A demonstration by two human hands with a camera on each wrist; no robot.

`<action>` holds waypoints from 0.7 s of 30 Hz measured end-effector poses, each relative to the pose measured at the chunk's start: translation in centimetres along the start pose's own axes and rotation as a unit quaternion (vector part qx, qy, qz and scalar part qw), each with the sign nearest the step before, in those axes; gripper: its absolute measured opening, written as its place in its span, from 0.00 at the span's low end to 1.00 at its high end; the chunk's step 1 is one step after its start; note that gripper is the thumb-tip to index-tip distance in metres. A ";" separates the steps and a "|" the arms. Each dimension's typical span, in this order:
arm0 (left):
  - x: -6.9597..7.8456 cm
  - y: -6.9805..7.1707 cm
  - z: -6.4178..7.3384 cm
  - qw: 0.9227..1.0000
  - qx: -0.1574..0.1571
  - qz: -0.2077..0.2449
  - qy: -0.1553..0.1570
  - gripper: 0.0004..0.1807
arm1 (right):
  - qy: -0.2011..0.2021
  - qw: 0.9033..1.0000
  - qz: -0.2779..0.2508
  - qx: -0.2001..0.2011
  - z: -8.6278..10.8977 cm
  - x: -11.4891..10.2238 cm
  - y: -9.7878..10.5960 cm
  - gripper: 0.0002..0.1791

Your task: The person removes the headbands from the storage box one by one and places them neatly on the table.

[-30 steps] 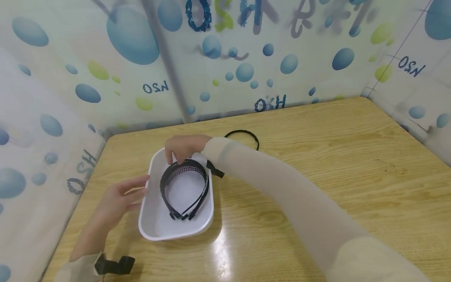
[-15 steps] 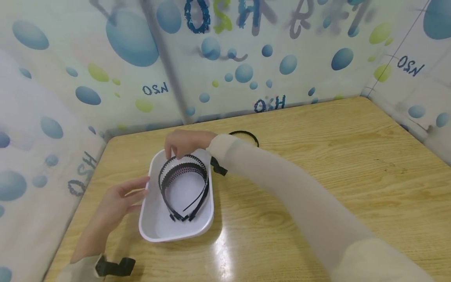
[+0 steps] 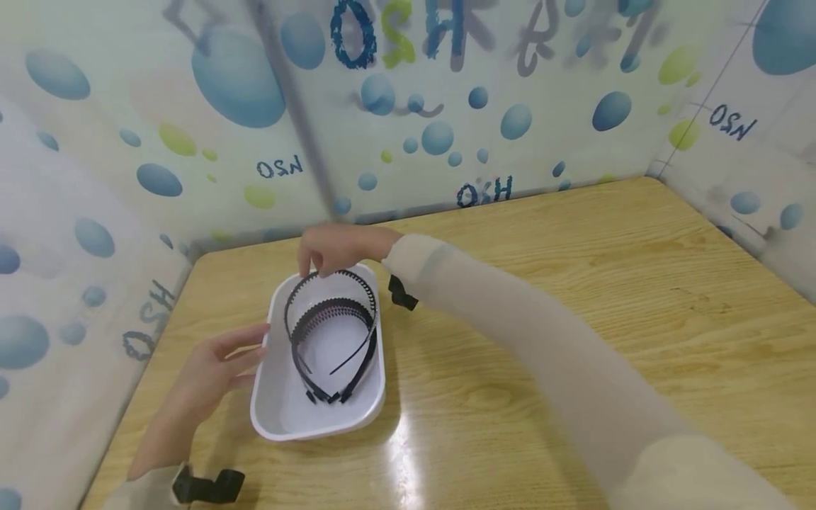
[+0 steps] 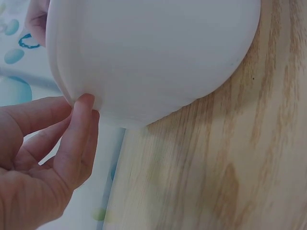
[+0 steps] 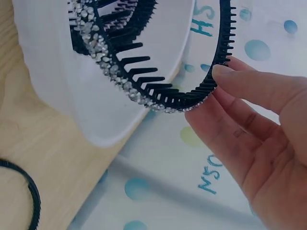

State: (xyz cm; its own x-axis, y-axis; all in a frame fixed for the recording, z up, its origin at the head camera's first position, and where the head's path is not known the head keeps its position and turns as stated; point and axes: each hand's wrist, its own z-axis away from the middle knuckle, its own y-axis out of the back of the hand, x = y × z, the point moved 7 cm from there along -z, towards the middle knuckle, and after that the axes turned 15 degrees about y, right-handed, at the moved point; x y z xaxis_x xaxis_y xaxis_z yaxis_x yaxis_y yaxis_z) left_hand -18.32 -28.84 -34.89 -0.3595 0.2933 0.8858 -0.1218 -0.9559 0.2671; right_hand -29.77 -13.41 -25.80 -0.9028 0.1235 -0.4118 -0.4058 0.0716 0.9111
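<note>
My right hand [image 3: 334, 248] pinches the top of a thin black toothed headband [image 3: 368, 283] between thumb and fingers, above the far end of a white plastic tub [image 3: 270, 418]. Clear rhinestones line this headband's outer face in the right wrist view. Its two ends hang down inside the tub. Several wider black headbands [image 3: 331, 306] lie together in the tub below it, ends toward the near side. At the tub's left rim, my left hand [image 3: 219, 361] touches with nearly straight fingers; the left wrist view shows a fingertip [image 4: 85, 101] against the outer wall.
The tub stands on a wood-grain table [image 3: 542, 283], near its left side. Another black headband [image 5: 33, 196] lies on the table beside the tub, in the right wrist view; my right arm hides it in the head view. A bubble-patterned wall [image 3: 408, 106] borders the back.
My right hand has risen and moved slightly away, drawing the rhinestone headband up from the others. My left hand has stayed at the rim. The headband on the table has gone behind my right arm.
</note>
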 end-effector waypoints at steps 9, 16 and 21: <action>-0.1 0.0 0.1 1.000 0.006 -0.018 0.006 0.27 | 0.002 1.000 -0.009 0.012 2.2 0.0 1.6 0.19; 0.1 -0.1 0.1 1.000 0.008 -0.019 0.003 0.27 | -0.012 1.000 0.000 0.015 3.9 0.7 2.3 0.19; 0.0 0.0 0.0 1.000 0.012 -0.027 0.007 0.28 | -0.022 1.000 -0.001 0.022 4.9 1.4 2.4 0.17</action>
State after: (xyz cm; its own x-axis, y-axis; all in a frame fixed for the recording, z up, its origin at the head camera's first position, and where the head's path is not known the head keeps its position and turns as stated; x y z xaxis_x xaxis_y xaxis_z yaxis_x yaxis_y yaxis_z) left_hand -18.31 -28.88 -34.86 -0.3655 0.3439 0.8650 -0.1193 -0.9389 0.3230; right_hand -31.35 -8.17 -24.26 -0.8941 0.1675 -0.4155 -0.4009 0.1148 0.9089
